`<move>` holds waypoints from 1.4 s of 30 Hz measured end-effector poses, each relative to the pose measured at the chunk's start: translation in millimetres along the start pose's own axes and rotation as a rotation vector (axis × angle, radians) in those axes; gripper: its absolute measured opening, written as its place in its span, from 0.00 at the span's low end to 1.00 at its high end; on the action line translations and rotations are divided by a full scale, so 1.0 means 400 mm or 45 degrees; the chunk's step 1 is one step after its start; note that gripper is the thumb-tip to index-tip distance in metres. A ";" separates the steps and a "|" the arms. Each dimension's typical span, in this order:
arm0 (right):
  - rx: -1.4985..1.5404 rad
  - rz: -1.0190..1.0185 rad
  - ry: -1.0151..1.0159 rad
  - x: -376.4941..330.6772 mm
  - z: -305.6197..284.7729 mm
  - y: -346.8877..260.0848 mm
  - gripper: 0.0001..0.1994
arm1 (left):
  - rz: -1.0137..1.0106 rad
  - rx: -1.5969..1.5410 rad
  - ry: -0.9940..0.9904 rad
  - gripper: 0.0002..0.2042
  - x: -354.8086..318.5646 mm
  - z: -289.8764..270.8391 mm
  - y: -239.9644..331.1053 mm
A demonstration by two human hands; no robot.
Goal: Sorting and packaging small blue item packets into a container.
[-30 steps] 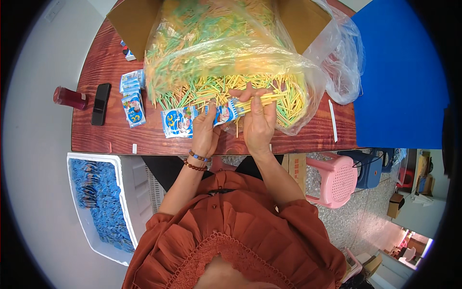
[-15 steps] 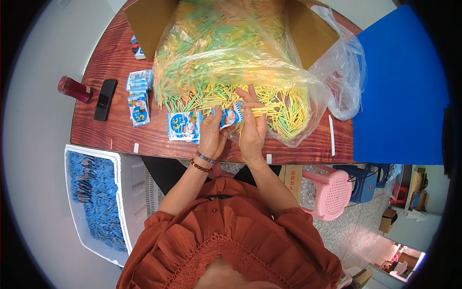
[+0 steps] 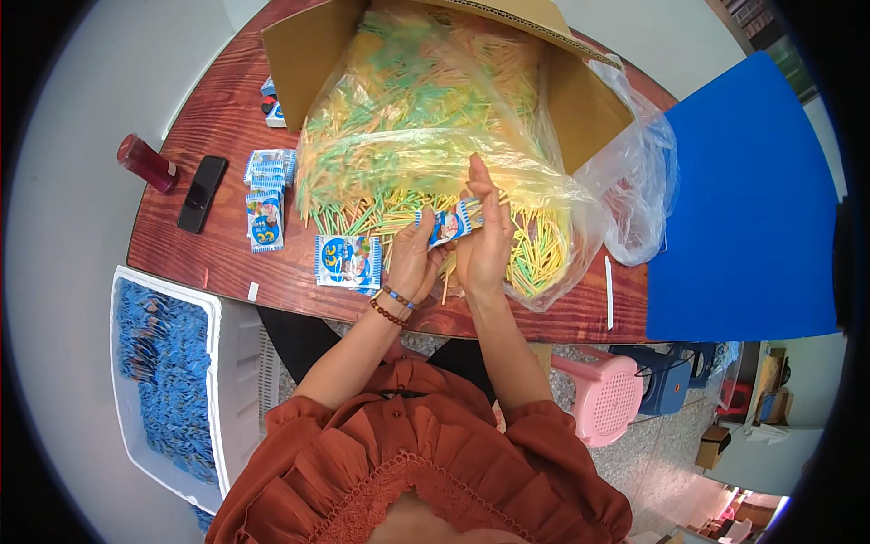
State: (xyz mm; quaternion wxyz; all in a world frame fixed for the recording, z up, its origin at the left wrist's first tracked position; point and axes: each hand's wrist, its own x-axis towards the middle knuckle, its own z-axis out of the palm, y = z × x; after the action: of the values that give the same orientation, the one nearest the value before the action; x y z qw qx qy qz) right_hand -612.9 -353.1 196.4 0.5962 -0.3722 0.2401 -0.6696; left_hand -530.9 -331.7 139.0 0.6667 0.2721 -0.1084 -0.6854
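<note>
A small blue-and-white packet [image 3: 447,227] is pinched in my left hand [image 3: 412,261], above the near edge of a heap of thin sticks. Against the packet's right end lies my right hand [image 3: 486,247], its fingers pointing up and a few pale yellow sticks [image 3: 475,210] between them and the packet. How far the sticks reach into the packet is hidden. The yellow and green sticks [image 3: 536,252] spill from a clear plastic bag [image 3: 435,145]. Left of my hands, a flat packet [image 3: 348,263] of the same kind lies on the table.
An open cardboard box [image 3: 313,54] surrounds the bag on the red wooden table [image 3: 208,258]. Several packets [image 3: 265,220], a black phone [image 3: 201,194] and a dark red bottle [image 3: 147,163] are left. A white foam box [image 3: 217,399] holds blue packets. A blue panel [image 3: 748,208] stands right.
My right hand has brought the sticks against the packet's end, and the packet has turned slightly. The whole view has shifted, with the table sitting lower in it.
</note>
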 end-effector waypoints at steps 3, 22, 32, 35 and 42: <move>-0.215 0.024 -0.052 -0.004 0.010 0.001 0.19 | 0.011 0.000 -0.024 0.14 0.015 -0.020 -0.006; -1.248 0.101 -0.460 0.041 0.032 0.031 0.11 | 0.137 -0.355 -0.038 0.15 0.038 -0.064 0.095; -1.109 0.125 -0.844 0.122 0.144 0.141 0.12 | 0.596 -0.001 0.267 0.16 -0.045 -0.229 0.266; -1.298 -0.010 -0.970 0.135 0.208 0.209 0.12 | 0.823 0.122 0.372 0.14 -0.104 -0.292 0.299; -0.843 0.626 -0.883 0.075 0.341 0.446 0.13 | 1.205 0.700 0.808 0.14 -0.153 -0.384 0.363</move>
State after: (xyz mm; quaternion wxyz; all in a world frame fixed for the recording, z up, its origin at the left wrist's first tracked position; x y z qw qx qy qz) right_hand -395.6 -396.7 149.2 0.6305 -0.6723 0.3074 -0.2364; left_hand -329.8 -252.1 100.0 0.8030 0.5460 -0.1862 -0.1496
